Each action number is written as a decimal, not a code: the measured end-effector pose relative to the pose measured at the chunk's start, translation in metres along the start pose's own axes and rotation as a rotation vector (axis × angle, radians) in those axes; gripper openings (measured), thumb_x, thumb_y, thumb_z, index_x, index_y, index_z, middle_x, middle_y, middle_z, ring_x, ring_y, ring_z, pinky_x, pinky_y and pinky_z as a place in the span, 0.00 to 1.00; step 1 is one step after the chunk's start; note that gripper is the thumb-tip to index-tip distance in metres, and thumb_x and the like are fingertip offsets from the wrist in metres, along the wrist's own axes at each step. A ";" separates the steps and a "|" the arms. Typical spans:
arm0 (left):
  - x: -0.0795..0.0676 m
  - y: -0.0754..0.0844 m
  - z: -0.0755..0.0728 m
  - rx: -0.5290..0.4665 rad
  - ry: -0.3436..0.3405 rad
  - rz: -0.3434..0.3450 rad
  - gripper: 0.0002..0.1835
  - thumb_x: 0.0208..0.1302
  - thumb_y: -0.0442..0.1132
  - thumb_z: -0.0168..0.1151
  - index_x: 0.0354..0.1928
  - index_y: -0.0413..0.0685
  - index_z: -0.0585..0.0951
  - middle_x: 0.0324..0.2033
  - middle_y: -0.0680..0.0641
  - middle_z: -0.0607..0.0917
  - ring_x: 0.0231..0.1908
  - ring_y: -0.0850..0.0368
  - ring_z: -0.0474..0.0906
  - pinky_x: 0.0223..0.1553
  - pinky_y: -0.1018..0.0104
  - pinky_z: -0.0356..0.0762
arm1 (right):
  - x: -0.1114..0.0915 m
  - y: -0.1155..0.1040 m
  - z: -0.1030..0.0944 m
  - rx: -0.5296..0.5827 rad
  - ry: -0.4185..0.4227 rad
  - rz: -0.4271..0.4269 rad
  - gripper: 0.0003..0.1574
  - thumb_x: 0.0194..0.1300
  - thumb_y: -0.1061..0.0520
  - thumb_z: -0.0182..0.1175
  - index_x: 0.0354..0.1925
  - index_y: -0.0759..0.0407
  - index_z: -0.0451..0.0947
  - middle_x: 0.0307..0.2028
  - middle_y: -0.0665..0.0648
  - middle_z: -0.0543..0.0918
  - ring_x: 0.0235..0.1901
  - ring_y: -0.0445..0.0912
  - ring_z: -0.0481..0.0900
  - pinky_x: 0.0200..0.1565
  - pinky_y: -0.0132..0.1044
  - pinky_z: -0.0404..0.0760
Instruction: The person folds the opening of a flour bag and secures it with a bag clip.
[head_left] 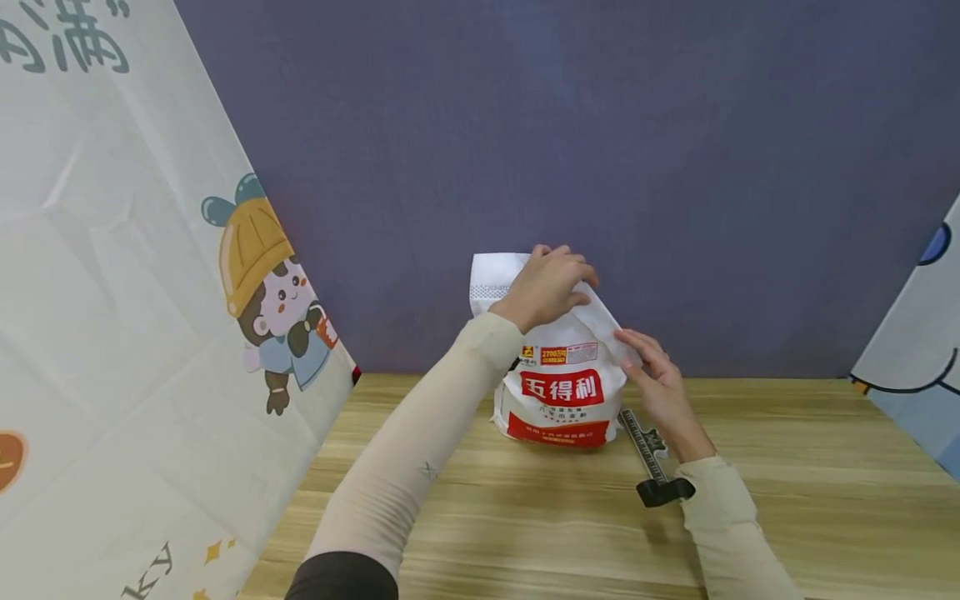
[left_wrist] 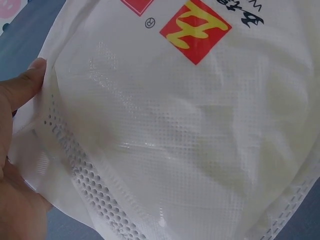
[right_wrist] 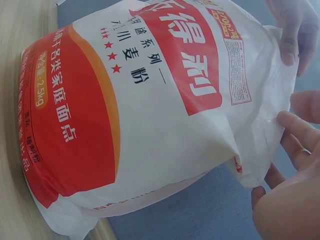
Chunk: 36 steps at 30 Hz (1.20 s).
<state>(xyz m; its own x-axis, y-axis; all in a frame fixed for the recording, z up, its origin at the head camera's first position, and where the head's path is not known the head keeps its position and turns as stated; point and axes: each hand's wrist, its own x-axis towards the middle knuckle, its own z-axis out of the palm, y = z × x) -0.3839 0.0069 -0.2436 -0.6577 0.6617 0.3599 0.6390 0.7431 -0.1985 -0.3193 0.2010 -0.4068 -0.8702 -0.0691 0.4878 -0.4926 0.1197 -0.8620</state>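
A white flour bag point(head_left: 558, 408) with red printed panels stands upright on the table, its limp upper part raised. My left hand point(head_left: 551, 283) grips the bag's top edge, near the upper right part of it. Lower down, my right hand point(head_left: 663, 387) pinches the right side edge of the upper part between thumb and fingers. In the left wrist view, the left thumb point(left_wrist: 32, 80) lies at the bag's perforated top band point(left_wrist: 95, 190). The right wrist view shows the right hand point(right_wrist: 295, 195) at a folded corner, with the left hand point(right_wrist: 295, 30) just beyond.
A wood-grain table point(head_left: 465, 517) runs back to a plain purple-grey wall point(head_left: 570, 150) right behind the bag. Beside the right wrist is a slotted metal strip point(head_left: 643, 446) with a black end piece point(head_left: 663, 492). A white panel with cartoon prints point(head_left: 258, 283) rises on the left.
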 end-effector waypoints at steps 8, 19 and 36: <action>0.000 -0.003 -0.001 0.021 -0.011 -0.003 0.15 0.72 0.53 0.63 0.57 0.64 0.85 0.58 0.60 0.85 0.60 0.60 0.76 0.66 0.54 0.67 | -0.001 0.001 -0.004 0.000 0.017 0.048 0.28 0.80 0.58 0.51 0.71 0.69 0.67 0.73 0.63 0.63 0.68 0.37 0.59 0.61 0.16 0.63; 0.000 -0.005 -0.002 0.019 -0.009 0.002 0.12 0.72 0.53 0.62 0.54 0.66 0.86 0.55 0.61 0.86 0.57 0.61 0.76 0.61 0.57 0.70 | -0.002 0.003 -0.011 -0.005 0.023 0.054 0.27 0.79 0.60 0.52 0.69 0.73 0.68 0.71 0.64 0.65 0.65 0.34 0.61 0.58 0.16 0.69; -0.001 -0.010 -0.004 0.005 -0.012 -0.040 0.15 0.71 0.56 0.63 0.55 0.63 0.86 0.55 0.60 0.86 0.56 0.60 0.77 0.62 0.59 0.70 | -0.001 0.012 -0.023 -0.042 0.027 0.050 0.25 0.78 0.60 0.55 0.65 0.74 0.71 0.61 0.43 0.74 0.61 0.29 0.67 0.57 0.16 0.69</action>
<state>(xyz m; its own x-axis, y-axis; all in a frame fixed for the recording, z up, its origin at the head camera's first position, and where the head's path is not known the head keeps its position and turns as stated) -0.3881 -0.0010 -0.2382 -0.6878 0.6325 0.3563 0.6099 0.7696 -0.1888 -0.3244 0.2251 -0.4139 -0.8930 -0.0356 0.4486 -0.4481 0.1635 -0.8789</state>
